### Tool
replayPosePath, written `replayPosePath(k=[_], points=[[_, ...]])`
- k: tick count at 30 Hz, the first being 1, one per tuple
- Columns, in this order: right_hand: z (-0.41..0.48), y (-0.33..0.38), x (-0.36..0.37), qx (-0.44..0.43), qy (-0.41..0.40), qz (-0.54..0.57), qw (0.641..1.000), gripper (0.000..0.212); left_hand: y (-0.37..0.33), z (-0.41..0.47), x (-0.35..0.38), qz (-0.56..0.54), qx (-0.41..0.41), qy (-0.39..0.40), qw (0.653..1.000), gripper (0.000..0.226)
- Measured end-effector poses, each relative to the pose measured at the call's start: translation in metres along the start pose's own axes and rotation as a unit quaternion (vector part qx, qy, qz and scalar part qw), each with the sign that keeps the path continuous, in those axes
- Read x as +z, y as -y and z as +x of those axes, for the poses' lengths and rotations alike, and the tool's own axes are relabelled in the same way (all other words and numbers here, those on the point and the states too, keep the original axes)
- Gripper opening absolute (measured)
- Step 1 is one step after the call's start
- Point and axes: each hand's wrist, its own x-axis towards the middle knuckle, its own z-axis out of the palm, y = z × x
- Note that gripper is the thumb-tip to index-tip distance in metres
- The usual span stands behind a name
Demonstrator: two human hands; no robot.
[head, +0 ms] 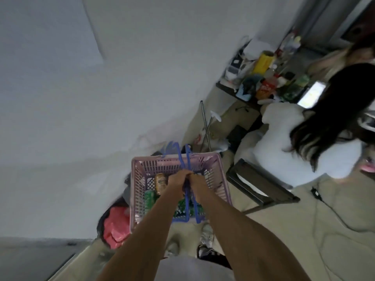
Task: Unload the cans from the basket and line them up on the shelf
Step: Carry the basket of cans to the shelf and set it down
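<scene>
A pink plastic basket (140,179) with blue handles (179,157) hangs in front of me above the floor. My left hand (178,179) and my right hand (197,184) grip the blue handles together over the basket's middle. Inside lie a gold-brown can (160,182) and green cans (150,196), partly hidden under my forearms. No shelf is in view.
A white wall fills the left. A red bag (115,226) lies on the floor beside the basket. A person in white with long dark hair (316,130) sits at a cluttered desk (263,78) to the right. A dark frame (259,185) and cables (324,201) lie on the floor.
</scene>
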Motion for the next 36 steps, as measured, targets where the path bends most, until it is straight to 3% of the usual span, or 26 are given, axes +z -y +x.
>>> replayPosePath(k=[2,6,11,18,22,27,30,33,36], points=[[-0.022,-0.018,-0.031,0.000,-0.019,0.095,0.995,0.028,0.029,0.013,0.019,0.066,-0.012,0.044,0.997,0.029],[-0.038,-0.070,-0.092,-0.006,-0.065,0.174,0.983,0.022,0.073,-0.040,0.058,0.145,-0.053,0.096,0.983,0.020],[-0.038,-0.151,-0.186,0.046,-0.154,0.258,0.953,0.026,0.131,-0.060,0.099,0.236,-0.004,0.110,0.966,0.007],[-0.065,-0.258,-0.267,0.079,-0.278,0.331,0.898,0.009,0.236,-0.090,0.171,0.440,-0.004,0.174,0.881,0.012],[-0.094,-0.316,-0.320,0.085,-0.342,0.399,0.847,0.027,0.294,-0.115,0.213,0.511,-0.009,0.216,0.832,0.005],[-0.121,-0.387,-0.369,0.146,-0.387,0.474,0.777,0.044,0.369,-0.147,0.255,0.595,-0.017,0.250,0.764,0.018],[-0.136,-0.416,-0.398,0.160,-0.402,0.509,0.744,0.044,0.403,-0.170,0.282,0.641,-0.018,0.268,0.720,0.006],[-0.153,-0.433,-0.424,0.157,-0.417,0.533,0.719,0.045,0.437,-0.189,0.308,0.667,-0.012,0.277,0.691,0.014],[-0.168,-0.447,-0.455,0.162,-0.435,0.546,0.698,0.034,0.465,-0.205,0.334,0.675,-0.020,0.301,0.673,0.006]])
